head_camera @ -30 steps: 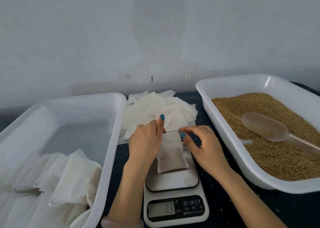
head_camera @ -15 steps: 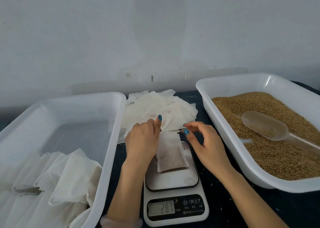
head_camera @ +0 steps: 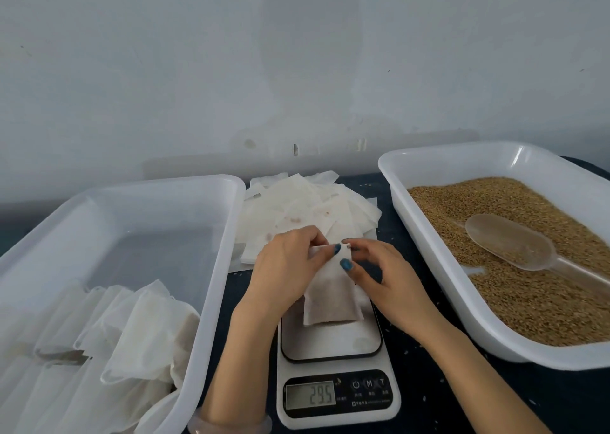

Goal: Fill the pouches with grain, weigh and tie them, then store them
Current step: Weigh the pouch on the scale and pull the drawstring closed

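Note:
A white pouch (head_camera: 330,298) part-filled with grain rests on the platform of a small digital scale (head_camera: 333,344), whose display reads 29.5. My left hand (head_camera: 287,268) pinches the pouch's top from the left. My right hand (head_camera: 379,275) pinches its top right corner. To the right stands a white tray (head_camera: 429,156) of brown grain (head_camera: 515,268) with a clear plastic scoop (head_camera: 508,242) lying in it. To the left, a white tray (head_camera: 211,268) holds several filled pouches (head_camera: 132,334) at its near end.
A loose heap of empty flat pouches (head_camera: 307,209) lies behind the scale against the pale wall. Stray grains dot the dark tabletop (head_camera: 422,384) around the scale. The left tray's far half shows bare plastic.
The pouch was let down onto the scale and the reading rose from 0.3 through 28.7 to 29.5. Both hands have closed in again on the pouch's top edge.

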Action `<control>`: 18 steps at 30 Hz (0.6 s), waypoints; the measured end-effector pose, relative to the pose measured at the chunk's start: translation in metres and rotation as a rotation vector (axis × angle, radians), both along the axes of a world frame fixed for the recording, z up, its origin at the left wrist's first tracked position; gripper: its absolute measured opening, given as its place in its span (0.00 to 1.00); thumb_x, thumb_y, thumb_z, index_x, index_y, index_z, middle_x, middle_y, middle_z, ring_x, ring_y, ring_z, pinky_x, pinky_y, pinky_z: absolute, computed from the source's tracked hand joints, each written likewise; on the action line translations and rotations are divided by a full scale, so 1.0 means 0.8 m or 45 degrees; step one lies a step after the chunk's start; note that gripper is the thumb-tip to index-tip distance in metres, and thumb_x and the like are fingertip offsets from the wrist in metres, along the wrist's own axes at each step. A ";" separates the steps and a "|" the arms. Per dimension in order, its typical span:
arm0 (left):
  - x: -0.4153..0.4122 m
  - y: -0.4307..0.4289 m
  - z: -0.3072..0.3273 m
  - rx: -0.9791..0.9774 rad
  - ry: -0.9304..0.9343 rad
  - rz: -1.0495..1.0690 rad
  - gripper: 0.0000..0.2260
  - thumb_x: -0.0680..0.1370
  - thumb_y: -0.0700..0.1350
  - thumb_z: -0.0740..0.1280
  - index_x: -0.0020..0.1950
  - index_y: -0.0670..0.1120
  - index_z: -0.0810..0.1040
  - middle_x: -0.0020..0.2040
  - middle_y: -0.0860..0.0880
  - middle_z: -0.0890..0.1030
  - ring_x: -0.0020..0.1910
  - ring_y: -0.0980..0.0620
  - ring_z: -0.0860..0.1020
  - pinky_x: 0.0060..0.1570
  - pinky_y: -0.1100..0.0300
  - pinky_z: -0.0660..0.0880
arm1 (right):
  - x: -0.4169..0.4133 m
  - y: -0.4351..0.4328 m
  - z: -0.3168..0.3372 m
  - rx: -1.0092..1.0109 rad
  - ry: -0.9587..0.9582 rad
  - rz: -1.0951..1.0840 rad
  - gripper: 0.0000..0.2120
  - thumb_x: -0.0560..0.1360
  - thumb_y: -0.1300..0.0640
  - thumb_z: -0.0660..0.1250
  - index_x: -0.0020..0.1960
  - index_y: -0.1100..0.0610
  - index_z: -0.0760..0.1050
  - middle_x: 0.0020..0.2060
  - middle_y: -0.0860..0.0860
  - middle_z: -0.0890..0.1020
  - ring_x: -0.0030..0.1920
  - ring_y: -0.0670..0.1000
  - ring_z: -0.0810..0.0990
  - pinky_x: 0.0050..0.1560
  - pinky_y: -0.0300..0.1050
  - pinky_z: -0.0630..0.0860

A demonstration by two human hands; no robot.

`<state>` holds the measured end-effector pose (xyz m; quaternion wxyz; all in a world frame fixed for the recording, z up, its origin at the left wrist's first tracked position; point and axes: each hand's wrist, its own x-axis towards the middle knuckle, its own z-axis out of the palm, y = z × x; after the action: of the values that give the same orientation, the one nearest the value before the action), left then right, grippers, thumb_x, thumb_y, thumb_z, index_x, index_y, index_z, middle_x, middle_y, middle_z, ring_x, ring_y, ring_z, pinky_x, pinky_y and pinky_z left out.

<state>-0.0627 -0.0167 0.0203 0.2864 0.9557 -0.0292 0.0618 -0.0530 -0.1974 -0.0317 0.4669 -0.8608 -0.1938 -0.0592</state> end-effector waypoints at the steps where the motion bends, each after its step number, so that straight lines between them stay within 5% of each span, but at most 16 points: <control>1: -0.004 -0.004 0.010 -0.043 -0.036 -0.008 0.10 0.79 0.57 0.65 0.44 0.52 0.75 0.35 0.56 0.75 0.36 0.57 0.72 0.35 0.60 0.66 | -0.001 0.002 0.002 0.038 0.006 0.036 0.28 0.72 0.34 0.60 0.64 0.50 0.77 0.54 0.40 0.81 0.61 0.41 0.75 0.57 0.32 0.72; 4: -0.026 -0.017 0.042 -0.016 -0.183 0.031 0.10 0.81 0.55 0.63 0.45 0.50 0.73 0.38 0.55 0.75 0.37 0.54 0.73 0.36 0.56 0.70 | -0.007 0.013 0.015 0.234 0.023 0.132 0.20 0.74 0.40 0.64 0.51 0.58 0.78 0.45 0.50 0.83 0.49 0.48 0.81 0.47 0.38 0.77; 6: -0.049 -0.022 0.064 0.067 -0.296 0.107 0.11 0.82 0.54 0.61 0.47 0.47 0.72 0.43 0.53 0.76 0.41 0.48 0.76 0.41 0.50 0.74 | -0.012 0.024 0.029 0.368 0.043 0.198 0.14 0.76 0.46 0.66 0.44 0.58 0.76 0.37 0.47 0.81 0.40 0.45 0.81 0.42 0.33 0.75; 9: -0.082 -0.008 0.083 0.109 -0.284 0.203 0.09 0.82 0.55 0.58 0.51 0.49 0.69 0.49 0.53 0.76 0.43 0.49 0.76 0.43 0.52 0.75 | -0.017 0.051 0.052 0.305 0.007 0.281 0.10 0.80 0.54 0.67 0.40 0.53 0.75 0.33 0.43 0.79 0.37 0.43 0.78 0.41 0.33 0.74; 11: -0.111 0.014 0.093 0.358 -0.274 0.162 0.04 0.81 0.49 0.61 0.55 0.53 0.69 0.51 0.50 0.75 0.44 0.50 0.75 0.41 0.54 0.75 | -0.020 0.078 0.071 0.282 -0.040 0.373 0.13 0.79 0.58 0.66 0.38 0.45 0.72 0.32 0.42 0.77 0.36 0.43 0.76 0.41 0.39 0.75; 12: -0.126 0.027 0.097 0.528 -0.273 0.127 0.08 0.78 0.46 0.64 0.52 0.57 0.68 0.47 0.50 0.75 0.39 0.52 0.74 0.35 0.54 0.75 | -0.022 0.094 0.082 0.287 -0.070 0.415 0.16 0.79 0.57 0.67 0.36 0.43 0.69 0.31 0.43 0.74 0.35 0.44 0.74 0.42 0.44 0.73; 14: -0.152 0.067 0.097 0.409 -0.326 0.339 0.17 0.74 0.45 0.69 0.42 0.59 0.61 0.31 0.51 0.74 0.26 0.54 0.69 0.22 0.56 0.71 | -0.026 0.125 0.102 0.309 -0.096 0.511 0.19 0.79 0.55 0.69 0.34 0.43 0.65 0.30 0.46 0.70 0.35 0.49 0.70 0.43 0.52 0.72; 18: -0.173 0.146 0.074 0.114 -0.165 0.776 0.05 0.77 0.53 0.64 0.43 0.59 0.70 0.25 0.49 0.79 0.28 0.42 0.80 0.31 0.45 0.79 | -0.031 0.178 0.127 0.102 -0.079 0.775 0.16 0.80 0.52 0.68 0.35 0.48 0.68 0.32 0.45 0.74 0.37 0.49 0.74 0.46 0.53 0.75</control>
<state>-0.2013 0.0999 0.0793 0.2100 0.9261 0.2379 0.2042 -0.0776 -0.0550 0.0699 0.4905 -0.7418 -0.4545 0.0495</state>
